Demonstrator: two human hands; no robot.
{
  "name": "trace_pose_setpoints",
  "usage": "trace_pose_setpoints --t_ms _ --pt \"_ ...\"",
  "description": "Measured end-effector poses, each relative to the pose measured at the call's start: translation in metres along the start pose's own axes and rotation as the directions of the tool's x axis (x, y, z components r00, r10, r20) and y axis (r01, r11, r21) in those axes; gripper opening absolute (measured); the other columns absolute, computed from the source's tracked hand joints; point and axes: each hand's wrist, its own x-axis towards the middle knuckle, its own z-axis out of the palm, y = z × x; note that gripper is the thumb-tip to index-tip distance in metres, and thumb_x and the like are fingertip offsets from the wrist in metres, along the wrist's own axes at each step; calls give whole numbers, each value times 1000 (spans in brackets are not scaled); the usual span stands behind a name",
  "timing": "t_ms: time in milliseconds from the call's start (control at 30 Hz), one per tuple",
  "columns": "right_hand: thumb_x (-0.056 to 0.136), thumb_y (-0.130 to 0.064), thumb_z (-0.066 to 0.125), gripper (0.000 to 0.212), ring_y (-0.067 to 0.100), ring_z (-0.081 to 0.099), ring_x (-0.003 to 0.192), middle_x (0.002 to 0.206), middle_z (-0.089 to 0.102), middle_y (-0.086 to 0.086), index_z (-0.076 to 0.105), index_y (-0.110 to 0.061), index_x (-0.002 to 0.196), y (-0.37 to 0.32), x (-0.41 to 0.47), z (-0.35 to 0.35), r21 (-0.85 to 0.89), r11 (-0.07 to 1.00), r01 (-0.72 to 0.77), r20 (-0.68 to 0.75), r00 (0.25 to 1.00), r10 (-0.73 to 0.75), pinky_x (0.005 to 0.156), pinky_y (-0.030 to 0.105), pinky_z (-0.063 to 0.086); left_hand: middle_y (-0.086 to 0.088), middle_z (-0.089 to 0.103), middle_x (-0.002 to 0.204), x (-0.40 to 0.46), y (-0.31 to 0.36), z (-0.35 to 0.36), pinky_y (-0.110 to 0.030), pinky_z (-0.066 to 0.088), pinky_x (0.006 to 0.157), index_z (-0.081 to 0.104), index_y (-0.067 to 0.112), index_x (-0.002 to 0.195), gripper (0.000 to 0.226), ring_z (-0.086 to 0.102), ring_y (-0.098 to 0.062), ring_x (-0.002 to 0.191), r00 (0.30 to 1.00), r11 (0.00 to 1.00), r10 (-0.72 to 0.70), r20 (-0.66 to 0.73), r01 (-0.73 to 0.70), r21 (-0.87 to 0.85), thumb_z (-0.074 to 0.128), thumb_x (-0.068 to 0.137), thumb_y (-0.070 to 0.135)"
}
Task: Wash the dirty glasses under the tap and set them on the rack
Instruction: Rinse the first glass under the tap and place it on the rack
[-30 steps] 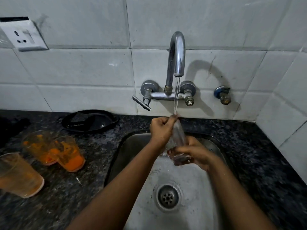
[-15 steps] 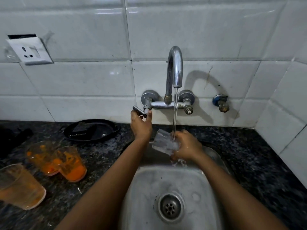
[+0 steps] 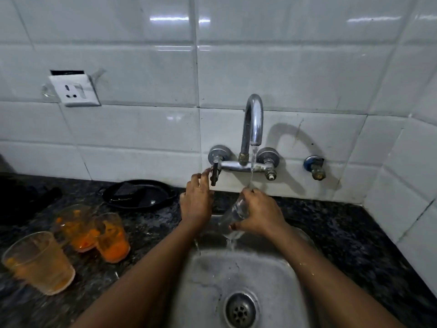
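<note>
- The right hand [image 3: 259,213] grips a clear glass [image 3: 233,215] under the tap [image 3: 254,121], tilted, its rim seemingly low toward the sink [image 3: 272,275].
- The left hand [image 3: 196,202] touches the tap lever [image 3: 214,175], fingers loosely curled.
- Three dirty glasses [image 3: 78,242] wait on the surface [image 3: 343,233], nearer the left hand.

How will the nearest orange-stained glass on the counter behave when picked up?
The nearest glass is see-through with only residue inside, so probably light. It lies tilted, its mouth wider than its base, so a push may roll it in a curve. The orange film could make it slippery.
</note>
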Motion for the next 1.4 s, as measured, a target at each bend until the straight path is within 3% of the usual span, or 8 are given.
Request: trace_pose_setpoints --t_ms 267,467,600,733,867,1067,1300,1400 --pt "51 -45 85 69 19 54 95 106 61 3 55 -16 105 -28 -22 -26 -2 997 72 28 997 -72 80 34 51 -3 43 130 -36 -27 -30 -39 40 92 41 21 130 43 42 -23 122 999 1000 -4 50 3 22 53 89 17" --pt "51 -45 84 67 18 58 92 104 64 -2 55 -24 107 -61 -36 -46 16 983 185 0 983 -185 77 36 53 -4 64 101 -65 -57 -71 -34 51 79 62 12 104 20 61 -20 93 999 977 46 -25 -50 -209 61 85 20" --pt "52 -41 85 70 19 59 96 109 63 -2 54 -25 112 -102 -35 -57 23 962 271 -77 960 -268 76 32 51 7 66 84 -89 -95 -124 -12 47 59 64 20 95 12 61 -2 69 996 937 -62 -58 38 -349 66 84 24" --pt "51 -35 86 68 23 55 97 107 63 1 55 -26 112 -155 -28 -58 35 931 364 -250 905 -345 71 28 38 1 70 72 -111 -154 -183 -24 53 57 68 14 84 13 66 -8 62 978 923 -153 -144 89 -373 70 81 26" --pt "52 -34 86 67 28 54 98 106 62 3 55 -23 110 -225 -6 -40 140 865 482 -380 833 -403 71 29 40 -3 72 69 -130 -240 -231 -21 53 57 70 11 80 12 68 -11 61 930 888 -313 -192 215 -407 69 80 23" --pt "51 -25 87 68 29 55 95 106 63 7 57 -18 112 -375 57 23 174 780 602 -378 772 -511 71 27 34 3 62 62 -143 -414 -259 -17 37 49 69 12 75 20 58 -10 60 791 810 -580 -196 535 -241 66 83 30" --pt "59 -17 79 67 32 48 108 118 52 10 51 -21 120 -509 153 127 87 785 613 -184 785 -592 79 34 44 -20 62 94 -122 -565 -237 -37 43 80 64 2 90 33 59 -37 95 745 765 -640 -190 640 -65 66 81 33" --pt "64 -12 76 64 33 47 110 120 49 12 50 -20 122 -546 191 168 59 796 603 -120 796 -594 81 36 46 -20 47 136 -106 -593 -220 -46 21 113 50 4 126 62 37 -34 133 727 735 -664 -177 678 25 50 86 52"
